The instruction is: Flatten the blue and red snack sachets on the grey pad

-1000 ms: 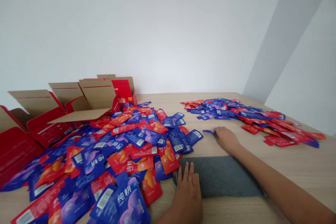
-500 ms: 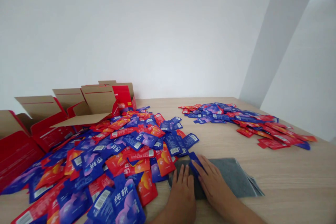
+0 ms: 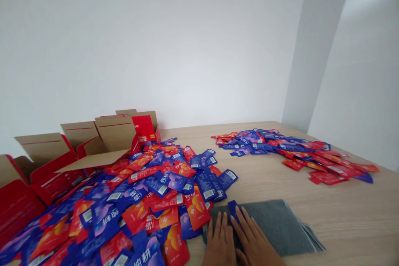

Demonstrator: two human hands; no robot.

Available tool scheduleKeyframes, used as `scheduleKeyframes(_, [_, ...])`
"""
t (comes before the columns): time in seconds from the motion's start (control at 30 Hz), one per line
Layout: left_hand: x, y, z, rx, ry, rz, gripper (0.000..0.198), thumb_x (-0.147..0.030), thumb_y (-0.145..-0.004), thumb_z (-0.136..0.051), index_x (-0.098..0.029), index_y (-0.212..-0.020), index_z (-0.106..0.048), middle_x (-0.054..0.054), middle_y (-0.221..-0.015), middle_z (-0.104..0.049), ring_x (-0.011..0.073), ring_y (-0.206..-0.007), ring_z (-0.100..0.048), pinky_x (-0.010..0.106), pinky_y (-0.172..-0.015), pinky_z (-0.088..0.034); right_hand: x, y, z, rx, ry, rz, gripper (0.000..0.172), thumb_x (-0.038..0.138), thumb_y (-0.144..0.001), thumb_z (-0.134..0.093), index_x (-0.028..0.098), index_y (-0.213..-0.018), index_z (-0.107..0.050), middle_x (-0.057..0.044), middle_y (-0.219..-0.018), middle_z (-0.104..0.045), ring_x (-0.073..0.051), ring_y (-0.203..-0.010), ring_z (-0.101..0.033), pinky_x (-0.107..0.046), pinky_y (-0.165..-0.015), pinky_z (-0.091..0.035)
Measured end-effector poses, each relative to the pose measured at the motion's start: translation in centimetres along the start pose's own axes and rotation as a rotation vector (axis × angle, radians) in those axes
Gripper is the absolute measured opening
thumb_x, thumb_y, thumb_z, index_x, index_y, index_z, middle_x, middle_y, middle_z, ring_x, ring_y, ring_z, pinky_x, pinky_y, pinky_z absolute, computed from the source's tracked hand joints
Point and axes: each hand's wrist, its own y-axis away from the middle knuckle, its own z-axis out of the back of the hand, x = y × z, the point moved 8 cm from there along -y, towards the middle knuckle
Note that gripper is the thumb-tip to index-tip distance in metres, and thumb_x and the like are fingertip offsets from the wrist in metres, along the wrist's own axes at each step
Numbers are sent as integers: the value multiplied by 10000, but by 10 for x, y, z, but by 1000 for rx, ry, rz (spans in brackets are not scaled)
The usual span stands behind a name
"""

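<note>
A folded grey-green cloth (image 3: 277,228) lies flat on the table in front of me. On its left part rests my left hand (image 3: 219,239), palm down with the fingers stretched out. Close beside it, my right hand (image 3: 254,237) lies flat over a blue sachet (image 3: 232,208), fingers extended. Only the sachet's upper end and a strip along its left side show; the fingers cover the rest. The two hands are side by side, with the thumbs near each other at the bottom of the picture.
A large heap of red and blue sachets (image 3: 146,199) spreads over the left. Behind it stand open red cardboard boxes (image 3: 52,174) with raised flaps. Another pile of sachets (image 3: 280,145) lies at the back right of the wooden table (image 3: 349,212). Walls rise behind and on the right.
The view has tilted up a little, so everything sits lower in the picture. My right hand has slid slightly nearer to me over the blue sachet; my left hand stays on the cloth.
</note>
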Motion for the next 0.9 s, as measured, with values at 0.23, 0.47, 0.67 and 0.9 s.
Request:
scheduleKeyframes(0.23, [0, 2, -12, -106, -56, -14, 360, -194, -879, -430, -198, -1219, -549, 100, -1294, -516, 268, -1194, -462, 416, -986, -355, -25, -2, 7, 18, 113, -148, 497, 305, -806, -498, 107, -1261, -532, -189, -1345, -450, -360, -1217, -434, -480, -935, -436])
scheduleKeyframes(0.47, [1, -2, -15, -39, -46, -35, 364, -202, -902, -401, -216, -1241, -534, 88, -1308, -500, 257, -1199, -460, 395, -969, -372, -37, -9, 36, 173, 111, -203, 669, 5, -684, -355, 182, -1317, -477, -137, -1178, -619, -262, -1010, -623, -358, -763, -547])
scheduleKeyframes(0.67, [1, -1, 3, 92, 15, -11, 408, -192, -881, -395, -188, -1275, -503, 110, -1355, -442, 284, -1240, -406, 439, -996, -333, -66, -18, 93, -109, -230, -306, 616, 110, -797, -312, 205, -1406, -318, -70, -1326, -508, -188, -1170, -514, -346, -941, -458])
scheduleKeyframes(0.9, [-2, 1, 2, 13, -32, -47, 403, -198, -861, -408, -180, -1248, -519, 116, -1347, -454, 288, -1228, -418, 434, -988, -334, -42, -13, 56, -36, -181, -233, 508, 264, -868, -373, 164, -1366, -396, -114, -1390, -422, -242, -1282, -372, -432, -1009, -387])
